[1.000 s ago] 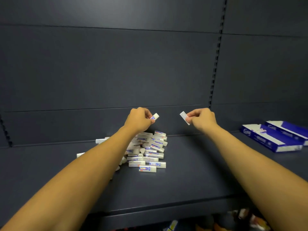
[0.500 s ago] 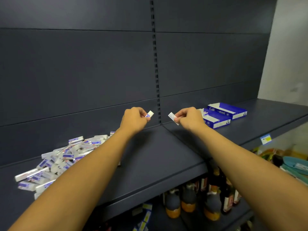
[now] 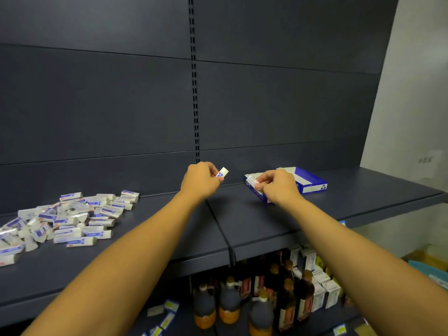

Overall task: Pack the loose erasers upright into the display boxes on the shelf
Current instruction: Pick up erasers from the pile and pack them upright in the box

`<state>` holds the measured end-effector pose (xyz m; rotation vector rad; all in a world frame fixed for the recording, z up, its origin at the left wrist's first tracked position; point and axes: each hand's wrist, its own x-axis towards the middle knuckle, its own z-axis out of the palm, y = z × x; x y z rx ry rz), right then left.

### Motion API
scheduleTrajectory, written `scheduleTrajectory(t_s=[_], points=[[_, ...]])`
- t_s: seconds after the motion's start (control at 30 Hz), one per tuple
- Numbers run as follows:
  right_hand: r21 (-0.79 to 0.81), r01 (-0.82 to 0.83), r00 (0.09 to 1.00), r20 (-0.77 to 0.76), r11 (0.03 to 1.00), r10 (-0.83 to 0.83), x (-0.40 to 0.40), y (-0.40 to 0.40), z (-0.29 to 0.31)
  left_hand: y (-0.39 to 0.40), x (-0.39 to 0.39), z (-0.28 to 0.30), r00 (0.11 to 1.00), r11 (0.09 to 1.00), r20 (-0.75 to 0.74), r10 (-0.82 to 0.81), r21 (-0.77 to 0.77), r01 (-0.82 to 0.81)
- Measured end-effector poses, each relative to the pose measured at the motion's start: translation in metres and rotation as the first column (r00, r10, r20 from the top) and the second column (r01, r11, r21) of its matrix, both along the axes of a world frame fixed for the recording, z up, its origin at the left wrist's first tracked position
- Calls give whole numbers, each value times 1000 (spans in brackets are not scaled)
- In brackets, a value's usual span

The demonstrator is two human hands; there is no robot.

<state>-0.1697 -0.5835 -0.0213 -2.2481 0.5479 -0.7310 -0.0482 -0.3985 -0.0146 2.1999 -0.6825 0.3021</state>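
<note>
On your far left the loose erasers [image 3: 65, 220] lie heaped on the dark shelf [image 3: 155, 229], well apart from both hands. Your left hand [image 3: 200, 181] pinches one eraser [image 3: 221, 172] above the shelf, near the slotted upright [image 3: 195, 93]. Your right hand [image 3: 278, 186] pinches a second eraser [image 3: 252, 181] over the near display box [image 3: 260, 197], partly hiding it; a second blue box [image 3: 310, 181] sits just behind. Bottles [image 3: 260, 311] crowd the lower shelf.

Eraser pile [image 3: 60, 219] cut off at left edge; nearer display box [image 3: 253, 190] half behind right hand [image 3: 278, 186].
</note>
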Motion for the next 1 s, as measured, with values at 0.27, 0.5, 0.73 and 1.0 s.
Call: scheduleTrajectory(t_s=[0.27, 0.5, 0.73, 1.0], points=[[14, -57, 998, 20, 998, 57, 18, -42, 9, -34, 6, 6, 999, 998, -1, 51, 32, -51], [-17, -83, 995, 57, 996, 84, 50, -76, 11, -83, 40, 13, 999, 998, 24, 47, 38, -48], [-41, -59, 996, 67, 997, 61, 90, -123, 18, -130, 76, 17, 999, 999, 25, 26, 27, -26], [12, -124, 989, 88, 992, 123, 130, -159, 9, -158, 102, 10, 998, 998, -51, 45, -50, -48]])
